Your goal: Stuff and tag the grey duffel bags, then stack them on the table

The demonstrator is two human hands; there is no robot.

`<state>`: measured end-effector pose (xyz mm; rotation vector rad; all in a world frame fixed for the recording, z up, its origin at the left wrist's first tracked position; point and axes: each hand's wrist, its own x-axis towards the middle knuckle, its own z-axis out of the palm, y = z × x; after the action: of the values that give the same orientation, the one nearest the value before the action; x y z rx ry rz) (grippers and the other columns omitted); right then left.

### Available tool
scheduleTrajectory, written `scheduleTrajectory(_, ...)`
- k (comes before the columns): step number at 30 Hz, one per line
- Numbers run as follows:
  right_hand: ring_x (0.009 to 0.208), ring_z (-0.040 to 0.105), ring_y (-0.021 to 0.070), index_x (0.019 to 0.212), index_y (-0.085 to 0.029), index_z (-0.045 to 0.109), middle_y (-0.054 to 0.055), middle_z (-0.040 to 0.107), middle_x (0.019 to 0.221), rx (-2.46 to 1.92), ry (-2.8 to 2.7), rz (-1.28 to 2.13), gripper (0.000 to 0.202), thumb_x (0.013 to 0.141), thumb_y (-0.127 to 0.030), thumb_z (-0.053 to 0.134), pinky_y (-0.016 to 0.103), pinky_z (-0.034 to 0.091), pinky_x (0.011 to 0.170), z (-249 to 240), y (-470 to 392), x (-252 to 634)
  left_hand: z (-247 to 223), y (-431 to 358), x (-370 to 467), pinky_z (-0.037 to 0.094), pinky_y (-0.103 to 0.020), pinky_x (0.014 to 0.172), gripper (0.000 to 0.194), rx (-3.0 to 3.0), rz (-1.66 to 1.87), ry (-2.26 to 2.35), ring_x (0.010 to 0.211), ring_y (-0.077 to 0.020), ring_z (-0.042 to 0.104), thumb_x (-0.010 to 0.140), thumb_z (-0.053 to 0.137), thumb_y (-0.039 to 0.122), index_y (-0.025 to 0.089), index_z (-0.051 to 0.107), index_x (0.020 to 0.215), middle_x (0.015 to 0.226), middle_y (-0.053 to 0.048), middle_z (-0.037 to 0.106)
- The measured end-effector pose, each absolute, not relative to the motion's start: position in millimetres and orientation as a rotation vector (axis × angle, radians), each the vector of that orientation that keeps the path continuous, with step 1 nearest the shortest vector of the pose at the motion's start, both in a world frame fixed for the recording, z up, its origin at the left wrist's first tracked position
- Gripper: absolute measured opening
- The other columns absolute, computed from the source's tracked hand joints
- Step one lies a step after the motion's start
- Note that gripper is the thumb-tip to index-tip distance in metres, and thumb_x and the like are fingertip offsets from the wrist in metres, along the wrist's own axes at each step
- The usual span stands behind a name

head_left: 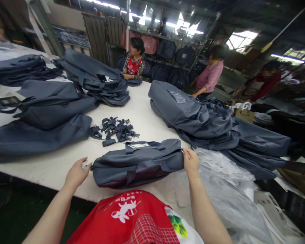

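Note:
A dark blue duffel bag (139,164) lies lengthwise on the white table in front of me, its two handles on top. My right hand (192,163) pinches the bag's right end between thumb and fingers. At the opposite end, my left hand (77,173) is closed just beside the bag's corner. A small whitish bit shows between its fingers, too small to name. Behind the bag sits a loose pile of dark blue shoulder straps (115,130) with clips.
Stacked blue bags (40,132) lie at the left, with more bags (86,74) behind them. Another large bag heap (193,115) fills the right. Clear plastic bags (218,183) spread beside my right arm. Several co-workers, one in pink (210,76), are across the table (142,112).

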<state>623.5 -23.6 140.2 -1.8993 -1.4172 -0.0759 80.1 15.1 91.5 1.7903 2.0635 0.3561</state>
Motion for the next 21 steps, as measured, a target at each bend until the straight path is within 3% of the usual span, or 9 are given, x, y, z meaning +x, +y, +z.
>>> scheduleTrajectory(2,0.087,0.062,0.0244,0.089,-0.014,0.071,0.013,0.072,0.089,-1.942,-1.403,-0.108,0.044,0.093,-0.044,0.039,0.036,0.046,0.081,142.7,-21.3,617.6,124.5,19.3,116.0,0.043,-0.040,0.098,0.065,2.051,0.541,1.998,0.120,-0.0298,0.053,0.085,0.040,0.056,0.014,0.045,0.134,0.132,-0.015,0.055)
scheduleTrajectory(4,0.086,0.062,0.0245,0.088,-0.014,0.071,0.013,0.071,0.088,-1.978,-1.415,-0.155,0.045,0.094,-0.043,0.038,0.036,0.045,0.080,146.5,-20.0,614.5,152.9,23.3,150.1,0.038,-0.040,0.104,0.077,2.297,0.549,1.775,0.125,-0.0293,0.049,0.079,0.052,0.063,0.020,0.037,0.141,0.140,-0.013,0.049)
scheduleTrajectory(6,0.085,0.061,0.0243,0.087,-0.013,0.071,0.013,0.071,0.087,-2.007,-1.427,-0.210,0.045,0.094,-0.042,0.037,0.035,0.045,0.080,152.5,-20.1,611.7,168.9,27.0,177.1,0.039,-0.040,0.101,0.071,2.452,0.396,1.547,0.116,-0.0302,0.054,0.074,0.058,0.064,0.022,0.051,0.131,0.128,-0.012,0.060)
scheduleTrajectory(9,0.082,0.060,0.0236,0.085,-0.013,0.070,0.012,0.070,0.084,-2.031,-1.432,-0.302,0.044,0.095,-0.041,0.037,0.036,0.045,0.079,167.6,-25.2,598.6,174.0,35.1,202.0,0.044,-0.035,0.081,0.046,2.487,0.161,1.371,0.090,-0.0274,0.063,0.084,0.046,0.061,0.022,0.069,0.091,0.091,-0.010,0.071)
scheduleTrajectory(14,0.088,0.059,0.0217,0.089,-0.018,0.068,0.009,0.068,0.089,-1.814,-1.701,-0.253,0.028,0.096,-0.032,0.045,0.038,0.044,0.088,204.8,-42.9,530.5,180.8,55.4,220.0,0.036,-0.028,0.062,0.054,2.268,0.225,1.373,0.070,-0.0207,0.060,0.088,0.036,0.062,0.022,0.065,0.068,0.070,-0.005,0.068)
scheduleTrajectory(17,0.093,0.061,0.0210,0.093,-0.019,0.068,0.008,0.069,0.091,-1.617,-2.070,0.036,0.017,0.092,-0.025,0.053,0.041,0.043,0.096,230.7,-46.3,484.3,183.4,71.4,224.6,0.032,-0.027,0.056,0.056,2.109,0.242,1.276,0.059,-0.0171,0.054,0.085,0.040,0.065,0.019,0.060,0.059,0.058,-0.002,0.060)
scheduleTrajectory(21,0.096,0.061,0.0193,0.100,-0.020,0.067,0.008,0.069,0.101,-1.422,-2.160,0.437,0.018,0.089,-0.030,0.059,0.035,0.048,0.090,261.0,-38.9,446.3,173.1,98.7,221.2,0.027,-0.026,0.047,0.056,1.782,0.158,1.179,0.046,-0.0132,0.043,0.076,0.049,0.069,0.018,0.059,0.057,0.046,0.002,0.047)
